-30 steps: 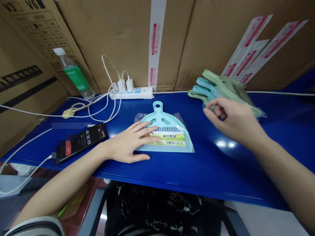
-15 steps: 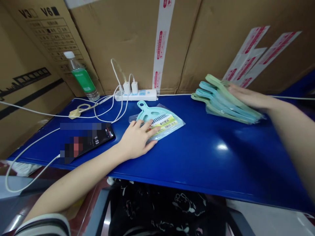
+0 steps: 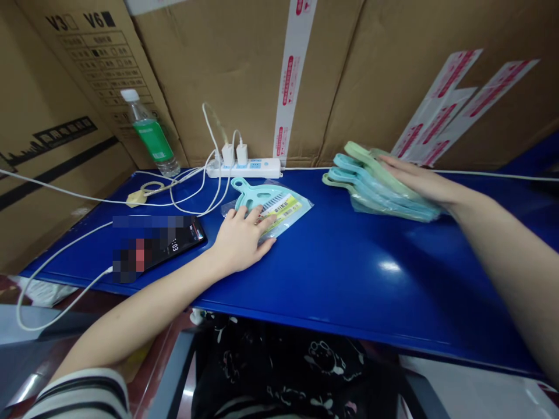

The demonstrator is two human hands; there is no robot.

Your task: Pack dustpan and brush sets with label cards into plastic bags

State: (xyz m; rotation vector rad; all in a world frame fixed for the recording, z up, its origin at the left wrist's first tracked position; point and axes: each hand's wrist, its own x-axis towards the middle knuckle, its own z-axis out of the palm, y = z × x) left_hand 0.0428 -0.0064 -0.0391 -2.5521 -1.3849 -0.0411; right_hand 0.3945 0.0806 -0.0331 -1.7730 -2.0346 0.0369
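Observation:
My left hand (image 3: 241, 240) lies flat and open on a bagged teal dustpan set (image 3: 273, 203) with a yellow label, at the middle of the blue table (image 3: 349, 267). The set's handle points toward the back left. My right hand (image 3: 414, 180) rests flat, fingers stretched, on top of a stack of bagged green and teal dustpan sets (image 3: 371, 183) at the back right. Nothing is gripped by either hand.
A phone (image 3: 174, 241) on a white cable lies left of my left hand. A white power strip (image 3: 247, 167) with chargers and a green-labelled water bottle (image 3: 151, 135) stand at the back. Cardboard boxes (image 3: 218, 70) wall the table's far side.
My left hand slid the single dustpan set toward the back left and turned it. My right hand moved from in front of the stack to lie flat on top of it.

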